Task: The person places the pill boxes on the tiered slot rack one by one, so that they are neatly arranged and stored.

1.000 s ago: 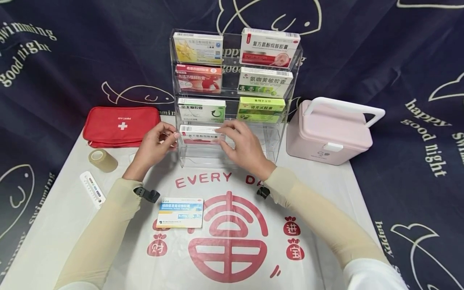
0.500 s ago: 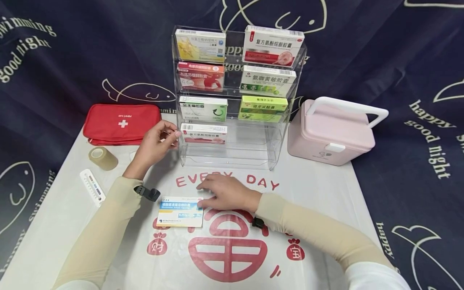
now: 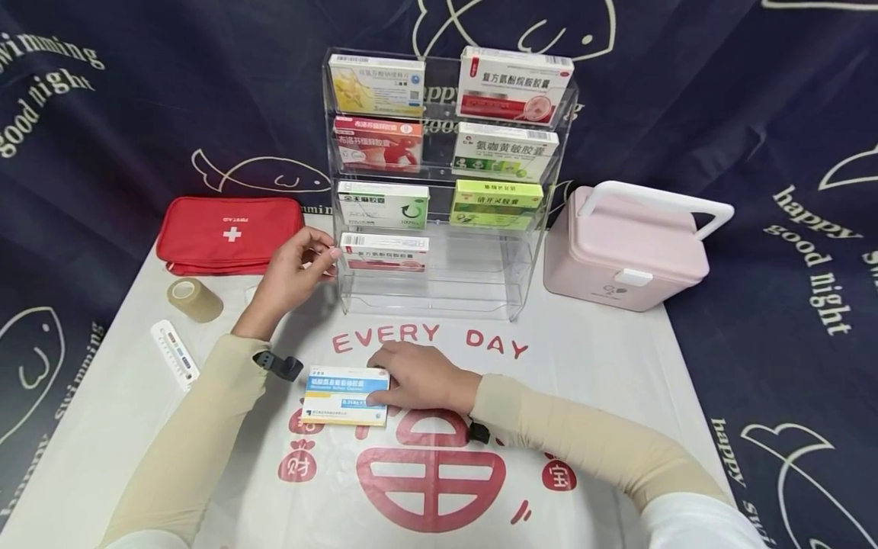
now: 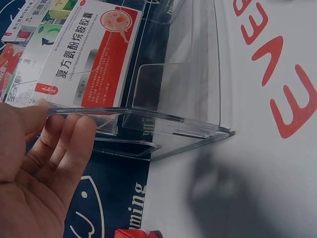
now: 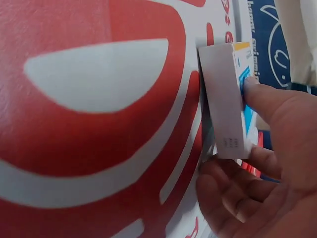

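A white medicine box (image 3: pixel 332 412) with blue and yellow bands lies over the printed tablecloth in the head view. My right hand (image 3: pixel 425 379) pinches its right end, thumb on the printed face and fingers round the far edge. The right wrist view shows the box's plain white end (image 5: pixel 223 106) tilted slightly off the cloth. My left hand (image 3: pixel 289 268) grips the left side panel of a clear acrylic display rack (image 3: pixel 473 291), thumb and fingertips on either side of the edge. Beside it, a red-and-white capsule box (image 3: pixel 384 255) sits in the rack's lowest filled tier, on the left.
Higher tiers hold several more medicine boxes, such as a yellow-green one (image 3: pixel 497 206). A red first-aid pouch (image 3: pixel 199 236), a tan bandage roll (image 3: pixel 199 301) and a white thermometer card (image 3: pixel 173 352) lie left. A pink lidded case (image 3: pixel 620 263) stands right of the rack.
My right hand has left the red-and-white box in the rack, come down to the blue-banded box and taken hold of it, shifting it slightly. My left hand stays on the rack.
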Available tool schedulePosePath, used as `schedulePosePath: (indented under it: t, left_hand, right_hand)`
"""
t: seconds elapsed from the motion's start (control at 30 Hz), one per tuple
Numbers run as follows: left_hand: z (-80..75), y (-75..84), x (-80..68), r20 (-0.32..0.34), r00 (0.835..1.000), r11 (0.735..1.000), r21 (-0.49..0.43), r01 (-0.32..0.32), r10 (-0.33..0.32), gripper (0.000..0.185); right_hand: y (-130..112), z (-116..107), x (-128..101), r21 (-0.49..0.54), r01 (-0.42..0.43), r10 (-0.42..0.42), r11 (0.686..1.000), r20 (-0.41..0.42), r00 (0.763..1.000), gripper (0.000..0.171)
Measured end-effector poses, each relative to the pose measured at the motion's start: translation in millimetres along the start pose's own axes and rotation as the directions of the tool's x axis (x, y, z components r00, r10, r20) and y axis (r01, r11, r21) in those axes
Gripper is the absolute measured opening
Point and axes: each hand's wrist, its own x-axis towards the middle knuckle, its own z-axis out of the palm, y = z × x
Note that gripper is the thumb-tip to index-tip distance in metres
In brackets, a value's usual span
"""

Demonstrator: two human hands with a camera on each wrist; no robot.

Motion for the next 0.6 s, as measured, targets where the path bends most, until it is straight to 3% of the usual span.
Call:
schedulePosePath:
  t: [0.23,0.43,0.6]
  left_hand:
    - [-0.7,1.0,-0.5,-0.006,1.0,1.0,0.005,-0.004,0.004,0.026]
    - [0.2,0.0,-1.0,-0.004,1.0,1.0,-0.009,-0.008,0.008,0.026]
    - [0.1,1.2,-1.1,-0.001,1.0,1.0,-0.014,-0.003,0.003,0.026]
  right_hand:
    - [12.3,-8.6,-5.3,0.117,-0.051,0.06,0.992,-0.077,0.995,0.05]
    - [23.3,-14.6,-11.8,0.073,-0.075,0.086,0.995,-0.16,0.983,0.052]
    - [32.0,-16.6,-17.3,0.009,-0.03,0.031,1.0,-0.252,0.967,0.052]
